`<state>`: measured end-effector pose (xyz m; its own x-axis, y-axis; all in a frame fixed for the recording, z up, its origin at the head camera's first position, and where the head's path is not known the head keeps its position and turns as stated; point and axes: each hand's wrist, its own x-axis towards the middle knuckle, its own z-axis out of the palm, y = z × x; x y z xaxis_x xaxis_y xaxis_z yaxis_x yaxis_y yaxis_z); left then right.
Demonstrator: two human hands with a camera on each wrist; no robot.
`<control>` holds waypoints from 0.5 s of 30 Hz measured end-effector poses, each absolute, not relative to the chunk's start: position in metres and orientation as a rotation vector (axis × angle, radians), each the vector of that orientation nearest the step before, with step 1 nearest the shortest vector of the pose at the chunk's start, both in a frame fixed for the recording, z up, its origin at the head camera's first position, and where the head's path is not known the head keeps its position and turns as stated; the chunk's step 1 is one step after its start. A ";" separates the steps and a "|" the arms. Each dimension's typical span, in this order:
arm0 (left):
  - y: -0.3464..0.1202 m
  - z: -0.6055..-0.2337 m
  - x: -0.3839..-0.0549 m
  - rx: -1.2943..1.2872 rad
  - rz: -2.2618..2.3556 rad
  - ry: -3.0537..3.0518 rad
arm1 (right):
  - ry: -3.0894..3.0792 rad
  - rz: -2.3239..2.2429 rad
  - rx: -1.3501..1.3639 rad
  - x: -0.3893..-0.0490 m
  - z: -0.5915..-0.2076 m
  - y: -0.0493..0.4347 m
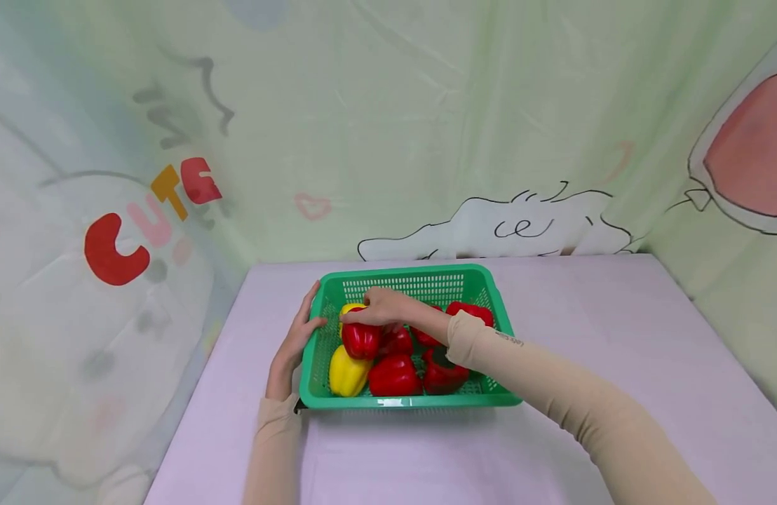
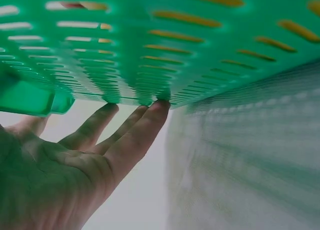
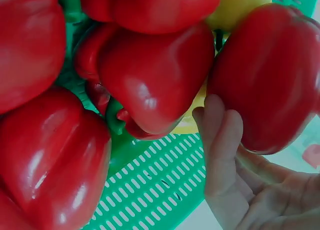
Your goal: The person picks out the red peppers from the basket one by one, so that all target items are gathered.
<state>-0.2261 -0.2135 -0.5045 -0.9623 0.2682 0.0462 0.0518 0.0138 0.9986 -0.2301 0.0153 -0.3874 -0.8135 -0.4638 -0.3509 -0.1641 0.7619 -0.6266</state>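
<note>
A green plastic basket with slotted walls holds red and yellow bell peppers. My left hand holds its left side, the thumb over the rim and the fingers against the outer wall, as the left wrist view shows. Over the basket's left part, my right hand grips a red bell pepper; in the right wrist view that pepper rests against the fingers. One yellow bell pepper lies in the front left corner. Another yellow bell pepper is partly hidden behind the gripped one.
Several more red bell peppers lie across the middle and right of the basket, some covered by the right forearm. Under the basket is a table with a pale lilac cover. Printed curtains hang behind and at both sides.
</note>
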 end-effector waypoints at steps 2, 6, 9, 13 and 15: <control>-0.214 -0.504 -0.226 0.338 2.066 2.134 | 2.466 -0.812 -0.495 -0.229 -0.386 0.017; -0.214 -0.504 -0.224 0.350 2.051 2.148 | 2.521 -0.761 -0.548 -0.227 -0.384 0.021; -0.215 -0.505 -0.224 0.361 2.054 2.145 | 2.580 -0.720 -0.585 -0.227 -0.381 0.026; -0.214 -0.506 -0.225 0.378 2.064 2.138 | 2.632 -0.734 -0.596 -0.226 -0.372 0.037; -0.214 -0.506 -0.226 0.380 2.066 2.137 | 2.645 -0.769 -0.576 -0.226 -0.366 0.045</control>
